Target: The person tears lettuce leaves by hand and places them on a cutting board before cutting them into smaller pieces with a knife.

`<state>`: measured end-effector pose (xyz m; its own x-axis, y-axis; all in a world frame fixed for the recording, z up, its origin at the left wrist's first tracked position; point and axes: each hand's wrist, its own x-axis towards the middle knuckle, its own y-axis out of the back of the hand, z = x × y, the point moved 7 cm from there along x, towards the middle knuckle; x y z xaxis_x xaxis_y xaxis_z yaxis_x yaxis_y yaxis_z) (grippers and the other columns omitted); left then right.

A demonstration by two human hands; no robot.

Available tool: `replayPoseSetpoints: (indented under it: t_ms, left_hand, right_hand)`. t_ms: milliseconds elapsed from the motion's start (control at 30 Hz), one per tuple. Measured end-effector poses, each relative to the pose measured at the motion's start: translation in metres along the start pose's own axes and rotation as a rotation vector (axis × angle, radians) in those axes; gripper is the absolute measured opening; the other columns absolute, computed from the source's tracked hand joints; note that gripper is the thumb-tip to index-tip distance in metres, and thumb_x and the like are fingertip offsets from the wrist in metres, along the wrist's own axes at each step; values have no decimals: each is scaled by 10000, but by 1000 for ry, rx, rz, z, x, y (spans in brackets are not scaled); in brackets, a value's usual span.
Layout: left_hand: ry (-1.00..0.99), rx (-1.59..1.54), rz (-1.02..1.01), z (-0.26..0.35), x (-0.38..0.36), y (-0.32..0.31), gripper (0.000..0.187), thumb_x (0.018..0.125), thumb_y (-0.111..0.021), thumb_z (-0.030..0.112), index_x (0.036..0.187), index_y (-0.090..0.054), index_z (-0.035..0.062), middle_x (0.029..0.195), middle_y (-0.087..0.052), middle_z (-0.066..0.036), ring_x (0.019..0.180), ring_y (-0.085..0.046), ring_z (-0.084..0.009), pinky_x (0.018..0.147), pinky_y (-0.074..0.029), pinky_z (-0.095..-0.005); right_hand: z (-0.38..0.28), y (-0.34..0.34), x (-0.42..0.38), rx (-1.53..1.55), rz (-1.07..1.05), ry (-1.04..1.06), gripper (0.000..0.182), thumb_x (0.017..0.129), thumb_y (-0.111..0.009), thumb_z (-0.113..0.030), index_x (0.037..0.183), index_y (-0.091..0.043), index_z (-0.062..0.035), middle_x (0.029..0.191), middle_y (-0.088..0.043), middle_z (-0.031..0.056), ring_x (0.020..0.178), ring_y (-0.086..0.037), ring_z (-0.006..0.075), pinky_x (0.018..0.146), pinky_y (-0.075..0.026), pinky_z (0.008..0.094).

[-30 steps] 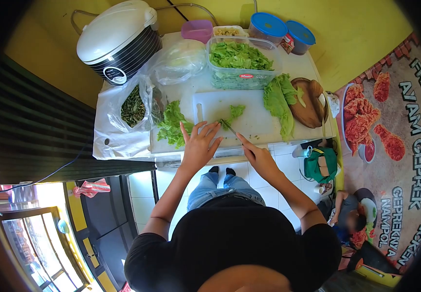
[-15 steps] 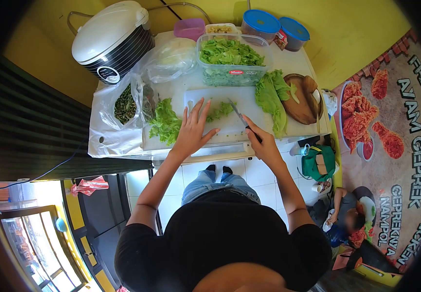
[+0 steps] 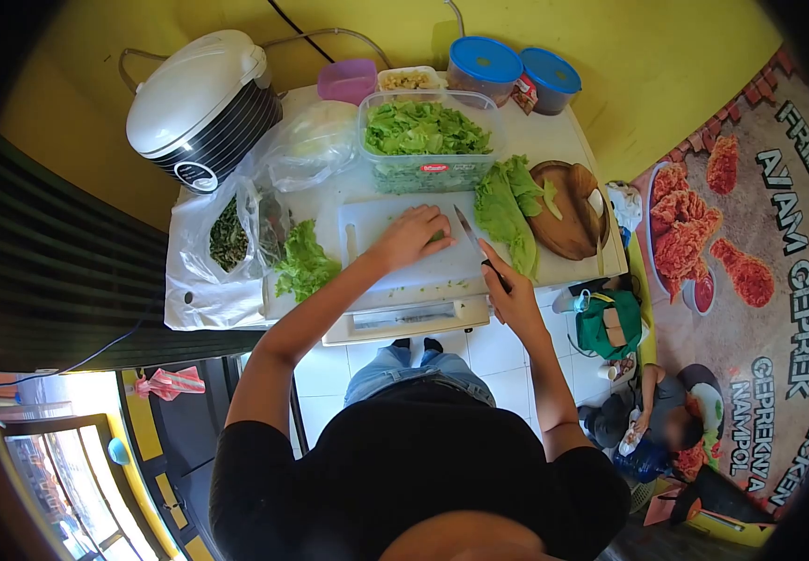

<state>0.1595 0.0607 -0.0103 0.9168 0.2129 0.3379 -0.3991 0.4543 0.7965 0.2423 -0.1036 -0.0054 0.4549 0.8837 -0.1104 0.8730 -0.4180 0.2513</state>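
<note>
My left hand is on the white cutting board, its fingers curled over a bit of green lettuce, mostly hidden beneath them. In my right hand is a knife with a dark handle, its blade pointing away from me over the board's right side. Small green scraps lie along the board's near edge. A leafy lettuce piece sits left of the board, and larger lettuce leaves rest at its right edge.
Behind the board stands a clear plastic box of cut lettuce. A wooden plate is at the right, a bag of dark green leaves at the left. A rice cooker and blue-lidded tubs stand farther back. A person sits at lower right.
My left hand has gone from spread fingers to curled over the lettuce, farther right on the board. The knife stays in my right hand. The whole view has shifted slightly.
</note>
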Motion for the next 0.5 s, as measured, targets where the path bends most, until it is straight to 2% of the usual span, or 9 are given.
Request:
replayPoseSetpoints:
  t_ms: [33, 100, 133, 200, 233, 300, 400, 467, 500]
  left_hand:
    - [-3, 5, 1, 1, 0, 1, 241, 901, -632, 329, 871, -616, 91, 928, -549, -100, 903, -566, -296, 812, -451, -434]
    - [-49, 70, 13, 7, -2, 1, 278, 879, -664, 276, 699, -588, 78, 718, -544, -72, 694, -583, -283, 634, -481, -419]
    - [-52, 74, 13, 8, -2, 1, 278, 879, -664, 276, 699, -588, 78, 718, -544, -72, 694, -583, -283, 634, -481, -419]
    - [-102, 95, 74, 11, -1, 3, 350, 877, -664, 252, 589, -557, 85, 583, -490, -59, 518, -526, -269, 486, -447, -406]
    - [-109, 100, 76, 18, 6, 12, 350, 877, -664, 252, 589, -557, 85, 583, -490, -59, 518, -526, -269, 486, -447, -406]
    - [-171, 68, 273, 37, 24, 53, 382, 872, -657, 251, 550, -532, 88, 519, -447, -48, 458, -488, -260, 446, -418, -405]
    - [-262, 110, 367, 66, 68, 123, 386, 876, -636, 267, 551, -526, 88, 518, -434, -50, 447, -471, -256, 424, -383, -388]
    - [-313, 114, 424, 67, 96, 151, 367, 866, -648, 270, 571, -521, 94, 532, -453, -47, 468, -491, -259, 433, -382, -378]
    - [-354, 116, 477, 64, 107, 160, 349, 857, -659, 273, 591, -515, 99, 547, -473, -44, 489, -510, -263, 443, -380, -368]
  right_hand:
    - [1, 1, 2, 3, -1, -22, 432, 998, -500, -156, 1428, -475, -197, 518, -356, -62, 393, -313, 33, 372, -297, 215]
    - [5, 1, 5, 3, -2, -30, 431, 998, -498, -154, 1427, -475, -195, 516, -355, -62, 394, -314, 33, 372, -296, 216]
    - [8, 1, 7, 2, -5, -41, 431, 998, -496, -152, 1427, -476, -194, 515, -354, -62, 394, -315, 32, 372, -295, 216]
    - [12, -1, 11, 5, -8, -28, 432, 997, -496, -149, 1427, -476, -192, 517, -353, -63, 397, -314, 32, 374, -295, 217]
    - [14, -2, 13, 6, -13, -18, 433, 997, -496, -146, 1427, -476, -190, 519, -351, -63, 399, -313, 33, 376, -294, 217]
    - [21, -3, 17, 5, -18, 8, 435, 995, -498, -144, 1427, -476, -188, 522, -351, -65, 402, -314, 33, 378, -293, 218]
    - [16, -3, 19, 0, -27, 46, 442, 990, -505, -139, 1429, -473, -184, 543, -363, -70, 425, -331, 34, 396, -298, 212]
    - [12, -6, 19, -6, -68, -117, 447, 964, -552, -118, 1404, -501, -184, 794, -552, 12, 664, -408, 76, 626, -410, 211]
    - [9, -7, 20, 5, -69, -110, 442, 966, -558, -129, 1400, -506, -195, 746, -509, -2, 651, -382, 74, 607, -390, 209]
